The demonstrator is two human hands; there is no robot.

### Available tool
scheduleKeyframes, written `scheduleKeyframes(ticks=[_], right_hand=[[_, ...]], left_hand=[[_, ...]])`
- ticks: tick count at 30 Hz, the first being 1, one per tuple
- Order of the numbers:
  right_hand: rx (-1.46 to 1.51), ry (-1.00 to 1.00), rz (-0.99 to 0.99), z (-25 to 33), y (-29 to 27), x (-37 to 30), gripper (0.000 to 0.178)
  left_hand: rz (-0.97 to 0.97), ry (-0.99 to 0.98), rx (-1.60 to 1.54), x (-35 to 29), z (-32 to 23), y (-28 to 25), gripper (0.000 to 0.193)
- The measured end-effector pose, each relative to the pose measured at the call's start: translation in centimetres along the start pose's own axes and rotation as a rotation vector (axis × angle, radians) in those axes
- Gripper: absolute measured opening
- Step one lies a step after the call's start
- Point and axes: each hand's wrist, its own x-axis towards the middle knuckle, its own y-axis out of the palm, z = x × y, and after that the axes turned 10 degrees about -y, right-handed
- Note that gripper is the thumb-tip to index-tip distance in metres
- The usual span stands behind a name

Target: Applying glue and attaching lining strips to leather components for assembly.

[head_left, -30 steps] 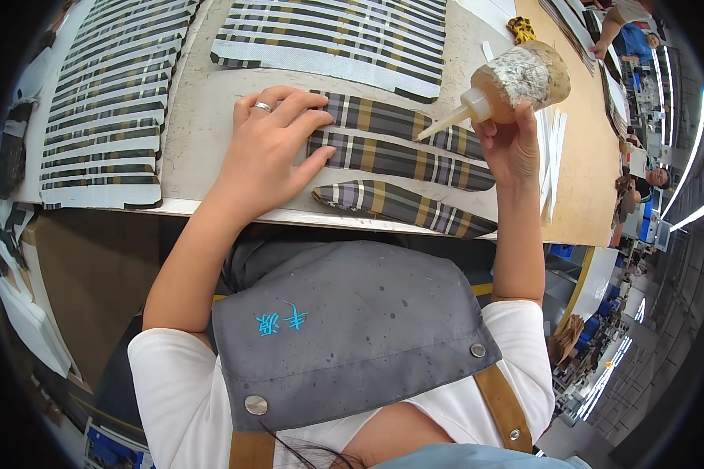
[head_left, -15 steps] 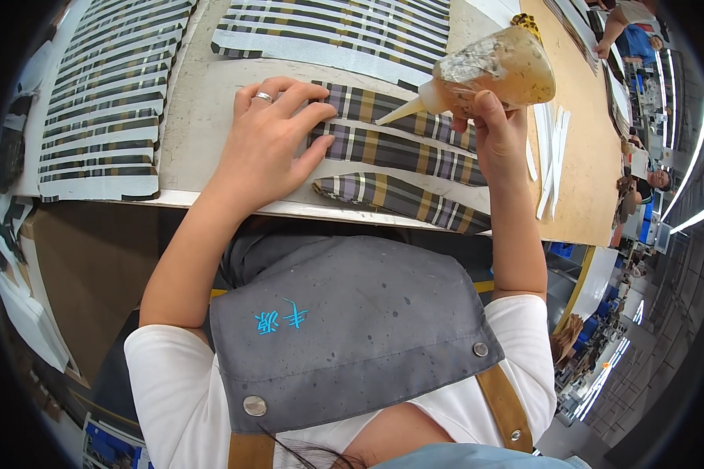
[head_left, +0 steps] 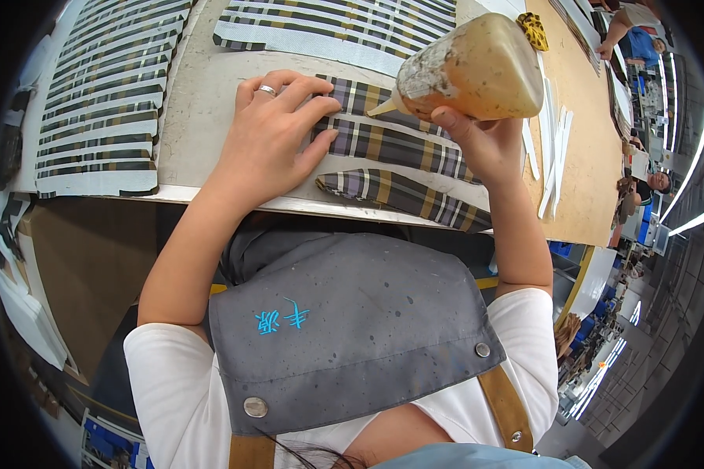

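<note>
My right hand (head_left: 485, 144) is wrapped round a squeeze bottle (head_left: 477, 74) of amber liquid, tilted with its pale nozzle pointing down and left. The nozzle tip is at the upper plaid fabric strip (head_left: 357, 95); whether it touches cannot be made out. My left hand (head_left: 278, 129) lies with fingers apart, its fingertips on the left ends of the upper strip and the middle plaid strip (head_left: 383, 142). Nearer me, a third plaid strip (head_left: 403, 195) with a pointed left end lies along the table's front edge. The bottle hides part of the upper strip.
Rows of layered plaid strips with white edging (head_left: 105, 102) lie at the left, and another batch (head_left: 336, 31) at the back. Narrow white strips (head_left: 555, 152) rest on the brown board at the right, near a yellow-and-black patterned item (head_left: 532, 31). Other people are in the right background.
The bottle has moved left and tilted more toward me, its nozzle tip shifting left and slightly away from me along the upper strip. My left hand has stayed nearly in place.
</note>
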Motion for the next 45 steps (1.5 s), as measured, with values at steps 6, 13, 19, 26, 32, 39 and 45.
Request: scheduleKeyframes(ticks=[6, 13, 19, 26, 32, 39, 45], right_hand=[[-0.086, 0.02, 0.029, 0.3, 0.3, -0.4, 0.052], [-0.069, 0.018, 0.0, 0.4, -0.5, -0.7, 0.055], [-0.037, 0.042, -0.095, 0.2, -2.1, -2.1, 0.057], [-0.186, 0.056, -0.111, 0.4, -4.0, -4.1, 0.055], [-0.23, 0.108, -0.15, 0.6, -6.1, -6.1, 0.052], [-0.22, 0.22, -0.271, 0.6, -8.0, -7.7, 0.049], [-0.077, 0.35, -0.381, 0.0, -7.9, -6.5, 0.05]], left_hand=[[-0.007, 0.006, 0.015, 0.0, 0.0, 0.1, 0.025], [-0.015, 0.013, 0.016, -0.1, 0.0, 0.1, 0.023], [-0.022, 0.021, 0.029, 0.1, -0.1, 0.0, 0.022], [0.012, 0.017, 0.045, -0.1, -0.3, -0.2, 0.026], [0.003, 0.026, 0.08, -0.2, -0.6, -0.2, 0.026], [-0.004, 0.044, 0.087, -0.1, -0.6, -0.1, 0.025], [-0.015, 0.05, 0.093, -0.3, -0.6, -0.1, 0.025]])
